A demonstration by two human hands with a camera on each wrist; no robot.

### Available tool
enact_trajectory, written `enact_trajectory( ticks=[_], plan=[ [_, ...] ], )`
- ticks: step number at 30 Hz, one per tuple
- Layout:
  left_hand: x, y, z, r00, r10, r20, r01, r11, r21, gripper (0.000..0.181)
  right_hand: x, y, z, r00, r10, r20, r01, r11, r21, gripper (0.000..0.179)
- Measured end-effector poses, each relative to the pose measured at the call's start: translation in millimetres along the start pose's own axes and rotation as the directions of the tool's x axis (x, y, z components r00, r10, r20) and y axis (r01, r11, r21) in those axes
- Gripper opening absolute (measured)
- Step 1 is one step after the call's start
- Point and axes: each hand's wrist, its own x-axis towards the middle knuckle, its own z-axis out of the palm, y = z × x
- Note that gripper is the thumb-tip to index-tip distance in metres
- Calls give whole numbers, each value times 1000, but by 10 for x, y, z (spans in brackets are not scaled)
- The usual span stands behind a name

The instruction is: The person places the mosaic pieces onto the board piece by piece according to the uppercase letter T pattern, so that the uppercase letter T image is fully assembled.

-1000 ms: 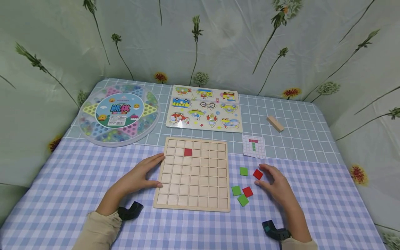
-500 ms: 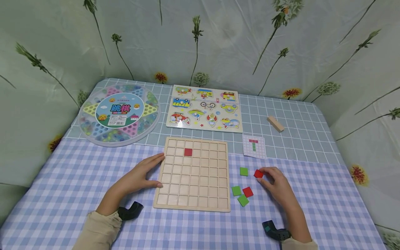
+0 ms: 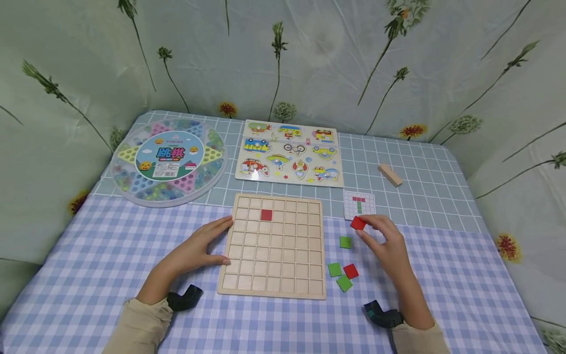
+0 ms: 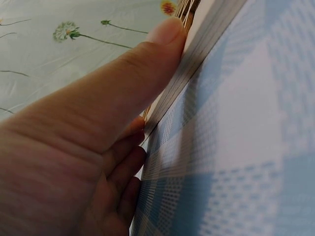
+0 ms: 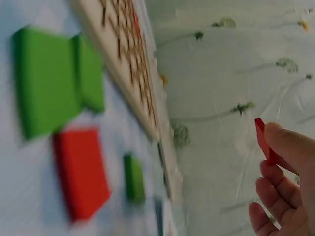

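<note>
My right hand [image 3: 385,242] pinches a red square tile [image 3: 358,223] between thumb and fingers, held up in front of the pattern card [image 3: 359,203]. In the right wrist view the same red tile [image 5: 264,141] stands clear of the cloth. My left hand [image 3: 199,250] rests at the left edge of the wooden grid board [image 3: 270,246], its thumb [image 4: 162,37] on the rim. One red tile [image 3: 266,215] sits in a cell near the board's top. Several green tiles, such as one green tile [image 3: 345,242], and another red tile [image 3: 351,271] lie right of the board.
Behind the board lies a vehicle peg puzzle [image 3: 289,153]. A round Chinese checkers set [image 3: 169,162] is at the back left. A wooden block [image 3: 389,175] rests at the back right. A flowered curtain [image 3: 327,59] hangs behind the table.
My right hand has closed on the red tile, lifted it off the cloth and moved it up and slightly left toward the card. The left hand stays on the board.
</note>
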Motion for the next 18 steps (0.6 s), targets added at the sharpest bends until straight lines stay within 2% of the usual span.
enact_trajectory(
  ticks=[4,7,9,12,18],
  plan=[
    [-4,-4,0,1000,-2,-1,2,1000,0,91,300,-560,53,999,-28,34,25,996,82,35],
    [-10,-6,-3,1000,-1,-4,1,1000,2,91,466,-708,224,994,-85,65,76,988,136,34],
    [-12,-5,-6,1000,0,-5,0,1000,3,91,544,-724,374,989,-121,85,103,976,193,34],
    [-10,-5,-6,1000,2,-5,-2,1000,4,91,625,-744,603,984,-138,116,103,959,265,34],
    [-7,-5,-3,1000,5,-4,-5,1000,1,91,674,-754,980,978,-86,192,30,960,278,30]
  ],
)
